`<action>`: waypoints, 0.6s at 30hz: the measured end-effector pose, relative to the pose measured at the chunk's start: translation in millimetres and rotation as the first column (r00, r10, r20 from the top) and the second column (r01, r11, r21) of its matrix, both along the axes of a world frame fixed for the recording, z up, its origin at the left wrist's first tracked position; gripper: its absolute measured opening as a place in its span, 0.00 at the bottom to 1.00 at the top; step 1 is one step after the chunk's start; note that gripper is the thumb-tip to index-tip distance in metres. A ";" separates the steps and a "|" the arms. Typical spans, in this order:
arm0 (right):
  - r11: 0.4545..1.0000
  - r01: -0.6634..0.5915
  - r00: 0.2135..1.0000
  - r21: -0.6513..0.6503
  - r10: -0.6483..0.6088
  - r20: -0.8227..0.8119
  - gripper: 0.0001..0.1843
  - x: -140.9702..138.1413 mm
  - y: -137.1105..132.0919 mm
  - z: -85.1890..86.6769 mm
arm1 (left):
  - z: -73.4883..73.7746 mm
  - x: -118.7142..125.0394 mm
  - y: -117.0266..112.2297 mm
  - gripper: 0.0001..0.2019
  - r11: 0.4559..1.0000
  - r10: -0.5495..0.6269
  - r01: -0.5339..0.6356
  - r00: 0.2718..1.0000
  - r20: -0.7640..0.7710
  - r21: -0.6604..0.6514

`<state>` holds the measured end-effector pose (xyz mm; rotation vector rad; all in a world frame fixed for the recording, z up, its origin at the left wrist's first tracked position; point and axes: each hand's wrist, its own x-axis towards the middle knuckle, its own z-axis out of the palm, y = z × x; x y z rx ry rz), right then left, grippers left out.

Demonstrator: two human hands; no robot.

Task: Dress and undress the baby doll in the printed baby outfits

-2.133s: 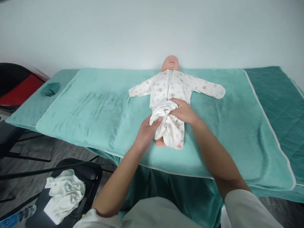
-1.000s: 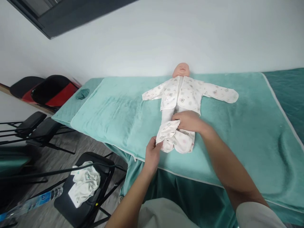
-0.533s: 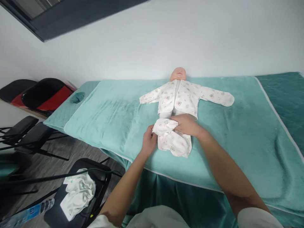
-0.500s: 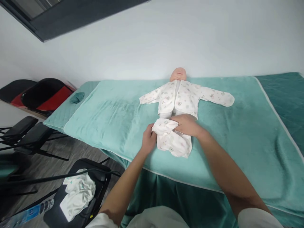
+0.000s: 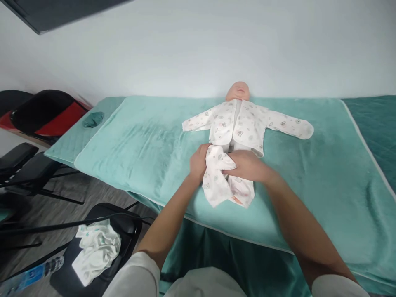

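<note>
A baby doll [image 5: 237, 91] lies on its back on a teal towel [image 5: 139, 140], dressed in a white printed jacket [image 5: 244, 123] with both sleeves spread out. White printed trousers [image 5: 218, 185] cover its legs, bunched at the waist. My left hand [image 5: 199, 161] is closed on the trousers' waist at the doll's left hip side. Across from it, my right hand [image 5: 247, 166] grips the same waistband over the doll's belly.
The towel lies on a teal-covered table [image 5: 374, 123] against a white wall. A black chair [image 5: 102, 231] at lower left holds a crumpled white garment [image 5: 95, 247]; a water bottle [image 5: 27, 274] lies nearby. More black and red chairs [image 5: 46, 117] stand at left. A small teal cloth [image 5: 92, 119] rests on the table's left end.
My left hand has moved up from the trouser leg to the waist. The trousers have been drawn further up the doll's legs toward the jacket hem. The camera shifted slightly.
</note>
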<state>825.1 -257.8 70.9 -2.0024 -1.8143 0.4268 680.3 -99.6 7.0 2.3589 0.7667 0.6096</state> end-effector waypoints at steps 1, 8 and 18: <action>1.000 0.010 1.000 -0.009 -0.010 0.006 0.10 0.0 0.1 0.3 | -0.2 -4.1 -4.8 0.17 0.999 0.026 -0.026 0.999 0.025 -0.026; 0.999 0.041 0.999 0.020 -0.042 0.034 0.06 -2.6 1.1 0.1 | 4.4 -78.2 -72.3 0.13 0.869 0.307 -0.228 0.944 0.118 -0.439; 0.990 0.136 0.989 0.035 -0.137 0.046 0.04 -4.2 2.8 -2.9 | 9.2 -94.4 -106.8 0.12 0.920 0.123 -0.168 0.982 -0.146 -0.354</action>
